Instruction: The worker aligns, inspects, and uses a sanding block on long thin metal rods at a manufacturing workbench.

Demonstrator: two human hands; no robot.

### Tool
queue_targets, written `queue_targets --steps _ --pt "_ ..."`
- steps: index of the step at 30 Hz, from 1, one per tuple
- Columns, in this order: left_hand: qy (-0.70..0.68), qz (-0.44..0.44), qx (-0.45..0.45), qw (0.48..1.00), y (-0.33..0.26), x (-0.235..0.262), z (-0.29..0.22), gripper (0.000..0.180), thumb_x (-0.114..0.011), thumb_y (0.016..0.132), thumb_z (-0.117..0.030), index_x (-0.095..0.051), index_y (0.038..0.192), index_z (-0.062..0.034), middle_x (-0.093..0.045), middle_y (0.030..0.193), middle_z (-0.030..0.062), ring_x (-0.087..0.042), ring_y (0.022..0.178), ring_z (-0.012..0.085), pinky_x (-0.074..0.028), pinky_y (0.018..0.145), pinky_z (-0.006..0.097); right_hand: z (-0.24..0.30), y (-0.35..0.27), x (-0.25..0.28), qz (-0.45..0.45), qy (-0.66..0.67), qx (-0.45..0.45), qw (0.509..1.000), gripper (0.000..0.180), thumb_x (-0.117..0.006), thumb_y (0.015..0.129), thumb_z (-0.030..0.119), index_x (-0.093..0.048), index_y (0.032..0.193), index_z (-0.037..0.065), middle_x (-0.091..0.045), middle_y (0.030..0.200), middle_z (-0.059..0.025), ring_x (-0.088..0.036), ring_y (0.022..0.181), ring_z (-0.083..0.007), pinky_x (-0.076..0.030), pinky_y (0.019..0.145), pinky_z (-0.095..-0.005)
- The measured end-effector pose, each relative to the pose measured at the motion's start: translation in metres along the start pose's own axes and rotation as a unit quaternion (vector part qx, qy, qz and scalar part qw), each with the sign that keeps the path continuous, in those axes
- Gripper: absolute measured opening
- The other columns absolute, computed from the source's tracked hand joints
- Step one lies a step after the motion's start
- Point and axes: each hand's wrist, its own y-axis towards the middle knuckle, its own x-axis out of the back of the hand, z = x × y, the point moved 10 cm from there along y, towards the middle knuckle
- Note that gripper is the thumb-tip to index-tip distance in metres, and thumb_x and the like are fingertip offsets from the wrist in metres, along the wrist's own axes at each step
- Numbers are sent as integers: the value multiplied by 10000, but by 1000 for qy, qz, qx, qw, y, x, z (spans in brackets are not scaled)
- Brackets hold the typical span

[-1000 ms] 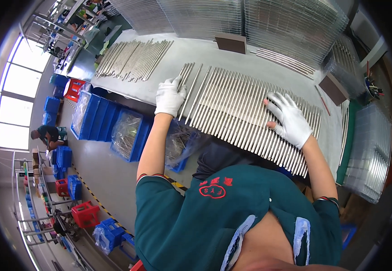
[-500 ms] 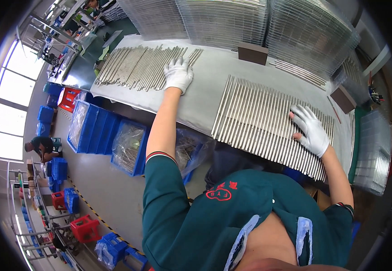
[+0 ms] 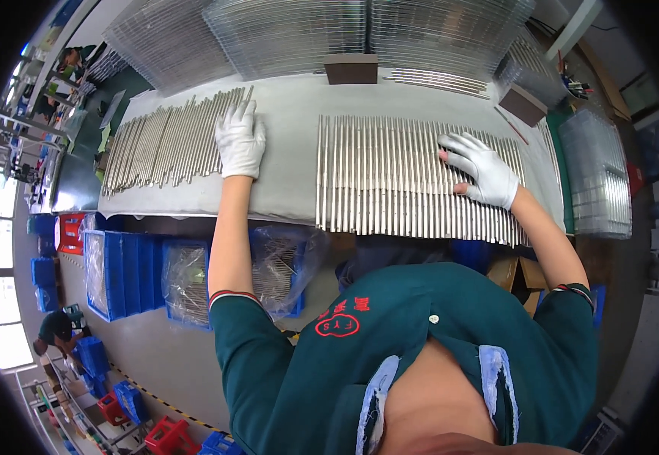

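My left hand (image 3: 240,140), in a white glove, lies with fingers stretched out over the right end of a row of thin metal rods (image 3: 164,144) on the left of the table. That row has uneven ends. White-gloved too, my right hand (image 3: 481,168) rests with fingers spread on a wider row of shiny metal rods (image 3: 386,171), near its right side. Those rods lie side by side with small gaps, their near ends close to the table edge. Bare fingertips show at the thumb and a finger of the right glove. Neither hand grips a rod.
Stacked clear plastic trays (image 3: 291,38) line the table's far side. Brown blocks (image 3: 350,69) (image 3: 523,105) and several loose rods (image 3: 439,81) lie before them. More clear trays (image 3: 595,174) stand at right. Blue bins (image 3: 128,273) sit below the pale table (image 3: 284,189). A person (image 3: 58,331) bends at far left.
The view has turned, shifting the table leftward. My left hand now covers the row's right end, and the few rods that lay apart beside it no longer show separately. My right hand stays on its rods.
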Motion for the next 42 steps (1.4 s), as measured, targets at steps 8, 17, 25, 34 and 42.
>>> queue_targets --steps 8,17,25,34,42 --pt "-147 160 -82 973 -43 3 -159 597 -507 890 -471 -459 1354 -98 -431 1359 266 -367 1277 441 -244 1078 535 6 2 -3 -3 -17 18 1000 708 -412 877 623 -446 1370 116 -393 1436 -146 -338 1337 -363 -253 1126 -482" --pt "-165 230 -149 947 -44 16 -211 715 -473 857 -619 -424 1395 -150 -365 1422 250 -305 1333 422 -176 1092 578 22 -4 2 13 3 54 998 702 -444 875 597 -433 1375 105 -343 1464 -164 -307 1354 -377 -223 1132 -502" --pt "-138 235 -168 947 -41 14 -209 683 -448 854 -641 -467 1368 -192 -408 1404 217 -350 1310 398 -188 1081 581 16 -15 -7 53 -12 57 997 703 -422 872 612 -459 1358 104 -329 1461 -199 -286 1365 -380 -189 1133 -517" --pt "-87 233 -31 968 -50 8 -109 672 -480 856 -606 -456 1382 -189 -376 1411 272 -309 1309 484 -192 1076 599 54 41 -21 37 9 50 998 690 -433 881 582 -455 1361 87 -310 1477 -191 -280 1371 -376 -174 1141 -516" --pt "-103 204 -40 973 -49 14 -116 647 -504 853 -580 -485 1358 -175 -416 1380 268 -363 1273 476 -248 1065 569 53 39 7 -29 5 77 997 680 -453 884 549 -428 1375 79 -347 1450 -200 -300 1363 -367 -223 1120 -535"
